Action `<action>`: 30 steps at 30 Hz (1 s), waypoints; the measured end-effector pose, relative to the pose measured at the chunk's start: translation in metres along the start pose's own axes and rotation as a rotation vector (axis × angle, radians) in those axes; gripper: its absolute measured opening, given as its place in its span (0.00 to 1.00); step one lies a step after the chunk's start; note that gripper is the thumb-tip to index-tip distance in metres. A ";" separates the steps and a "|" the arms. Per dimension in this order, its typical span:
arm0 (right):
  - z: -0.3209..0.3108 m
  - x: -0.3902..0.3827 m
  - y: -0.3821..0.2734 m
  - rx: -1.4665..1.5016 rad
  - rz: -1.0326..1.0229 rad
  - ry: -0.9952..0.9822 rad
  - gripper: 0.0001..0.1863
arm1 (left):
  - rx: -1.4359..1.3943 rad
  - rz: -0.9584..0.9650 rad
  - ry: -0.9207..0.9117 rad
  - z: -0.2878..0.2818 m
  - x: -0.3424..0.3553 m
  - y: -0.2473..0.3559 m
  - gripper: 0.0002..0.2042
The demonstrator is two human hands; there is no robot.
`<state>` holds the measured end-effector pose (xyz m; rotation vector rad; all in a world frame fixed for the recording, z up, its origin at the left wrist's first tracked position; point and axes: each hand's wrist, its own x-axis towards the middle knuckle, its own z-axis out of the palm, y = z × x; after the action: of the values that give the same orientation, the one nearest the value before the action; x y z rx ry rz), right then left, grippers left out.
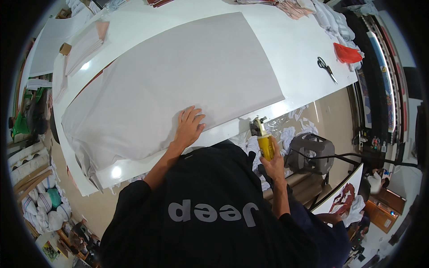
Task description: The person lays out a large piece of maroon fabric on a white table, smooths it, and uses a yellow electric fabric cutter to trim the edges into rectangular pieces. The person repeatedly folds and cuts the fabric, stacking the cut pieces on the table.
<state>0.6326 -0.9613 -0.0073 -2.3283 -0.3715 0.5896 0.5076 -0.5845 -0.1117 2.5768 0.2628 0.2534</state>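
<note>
A large sheet of light grey fabric lies over the white table, with a rumpled left end. My left hand rests on the fabric near its front edge, fingers spread. My right hand grips a yellow electric cloth cutter, whose head is at the table's front edge, just outside the fabric. A black cord runs from the cutter's side toward the right.
Black scissors, red cloth, white cloths and a cardboard roll lie around the table. A grey plastic stool and scraps are below its front edge. Fabric bundles sit at left; another person's sleeve shows lower right.
</note>
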 end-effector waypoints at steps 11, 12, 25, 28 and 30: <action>0.005 0.021 0.006 -0.159 -0.115 -0.040 0.49 | 0.054 -0.112 0.164 -0.020 -0.024 -0.028 0.17; 0.005 0.023 0.004 -0.142 -0.111 -0.045 0.49 | 0.045 -0.136 0.171 -0.020 -0.025 -0.030 0.17; 0.008 0.056 -0.021 -0.123 -0.067 -0.121 0.50 | 0.053 -0.176 0.193 -0.028 -0.022 -0.029 0.16; 0.010 0.064 -0.026 -0.124 -0.075 -0.128 0.50 | 0.047 -0.182 0.182 -0.032 -0.022 -0.028 0.17; 0.010 0.068 -0.026 -0.124 -0.083 -0.140 0.50 | 0.046 -0.191 0.177 -0.031 -0.025 -0.023 0.17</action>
<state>0.6830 -0.9088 -0.0169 -2.3822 -0.5815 0.7093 0.4727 -0.5558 -0.1010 2.5541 0.5827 0.4090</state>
